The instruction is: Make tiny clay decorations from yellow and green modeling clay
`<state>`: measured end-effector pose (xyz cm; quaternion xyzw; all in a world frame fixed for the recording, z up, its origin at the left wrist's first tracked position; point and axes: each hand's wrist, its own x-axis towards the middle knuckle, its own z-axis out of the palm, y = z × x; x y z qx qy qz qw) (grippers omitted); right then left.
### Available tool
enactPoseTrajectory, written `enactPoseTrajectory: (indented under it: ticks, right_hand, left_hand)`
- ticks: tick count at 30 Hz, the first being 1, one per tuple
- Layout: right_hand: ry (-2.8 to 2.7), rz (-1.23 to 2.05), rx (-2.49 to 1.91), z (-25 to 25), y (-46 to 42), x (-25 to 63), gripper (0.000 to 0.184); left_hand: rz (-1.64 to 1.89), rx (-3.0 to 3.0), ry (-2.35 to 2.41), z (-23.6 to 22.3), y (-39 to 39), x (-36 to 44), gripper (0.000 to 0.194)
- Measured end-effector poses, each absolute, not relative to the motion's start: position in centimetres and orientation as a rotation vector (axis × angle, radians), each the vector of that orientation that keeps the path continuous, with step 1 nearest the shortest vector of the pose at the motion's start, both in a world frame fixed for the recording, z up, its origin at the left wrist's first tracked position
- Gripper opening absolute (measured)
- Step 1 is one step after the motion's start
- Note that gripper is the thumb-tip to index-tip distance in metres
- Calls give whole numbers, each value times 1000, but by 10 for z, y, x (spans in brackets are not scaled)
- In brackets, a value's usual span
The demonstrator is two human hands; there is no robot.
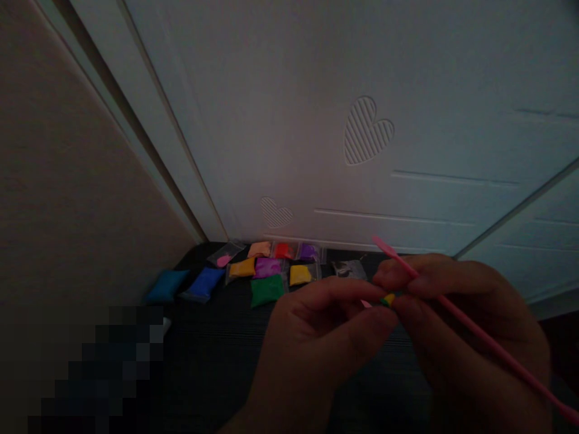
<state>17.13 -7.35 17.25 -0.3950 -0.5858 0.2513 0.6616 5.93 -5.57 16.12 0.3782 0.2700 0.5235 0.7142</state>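
With the green packet (266, 290) as landmark, the small green-and-yellow piece (389, 298) is to its right, raised above the dark surface (208, 355). The left hand (316, 337) has its thumb and forefinger closed on this piece, and fingertips of the right hand (479, 319) meet it from the other side. The right hand also clasps a slim pink tool (479, 334), which slants across its fingers, one end up beyond the knuckles. How firmly either hand presses cannot be told.

Just behind the green packet lies a magenta packet (268, 267); a yellow packet (299, 275) is to its right and an orange-yellow packet (242, 268) to its left, with a blue packet (204, 285) further left.

The piece is tiny and mostly covered by fingers, so a hard squeeze could flatten it or smear its two colours together, if it is as soft as it looks. Should the fingertips part unevenly, it could stick to one of them or drop to the dark surface, where dim light would make it hard to find. The tool shares the right hand's grip, so a shift of those fingers could let it slide or knock the piece.
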Motion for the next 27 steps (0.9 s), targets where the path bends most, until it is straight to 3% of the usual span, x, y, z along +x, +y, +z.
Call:
enactPoseTrajectory:
  ticks: [9, 12, 15, 19, 27]
  right_hand:
    - [-1125, 456, -967, 174, -73, 168, 10]
    - [-1109, 426, -905, 165, -58, 176, 15]
    - [-1107, 404, -862, 143, -34, 174, 17]
    - [-1446, 525, -1142, 98, -13, 145, 24]
    - [-2007, 787, -984, 22, -23, 68, 24]
  left_hand:
    - [1320, 693, 644, 170, -52, 54, 8]
    - [1365, 666, 536, 174, -50, 45, 8]
    - [1387, 665, 386, 179, -47, 32, 7]
    - [1465, 654, 211, 186, -45, 3, 5]
    - [1829, 648, 188, 198, -74, -96, 13]
